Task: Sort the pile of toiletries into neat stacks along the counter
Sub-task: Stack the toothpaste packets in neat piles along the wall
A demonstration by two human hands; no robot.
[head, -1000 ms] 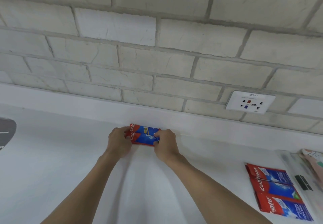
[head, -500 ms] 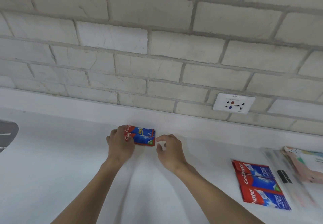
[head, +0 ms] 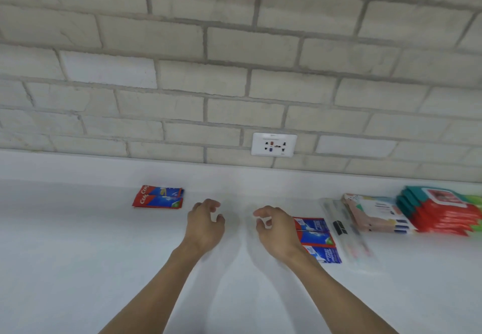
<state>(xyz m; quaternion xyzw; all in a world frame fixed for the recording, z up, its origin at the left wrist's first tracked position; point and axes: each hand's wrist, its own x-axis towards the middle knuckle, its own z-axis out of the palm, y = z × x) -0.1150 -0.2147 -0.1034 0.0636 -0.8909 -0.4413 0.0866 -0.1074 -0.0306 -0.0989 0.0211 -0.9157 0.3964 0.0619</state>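
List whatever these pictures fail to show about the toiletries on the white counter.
Head view only:
- Loose red-and-blue toothpaste sachets: left ends hidden behind the right hand.
- Red-and-teal stacked wipe packs: cut off by the right edge; count unclear.
- Clear plastic pouch with black clip: motion blur hides its contents.
- Stacked red-and-blue sachets by the wall: too small to count layers.

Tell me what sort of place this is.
Probably a bathroom or vanity area, though no sink shows: a white counter runs along a pale brick wall with a wall socket, and toothpaste sachets and wipe packs lie on it.
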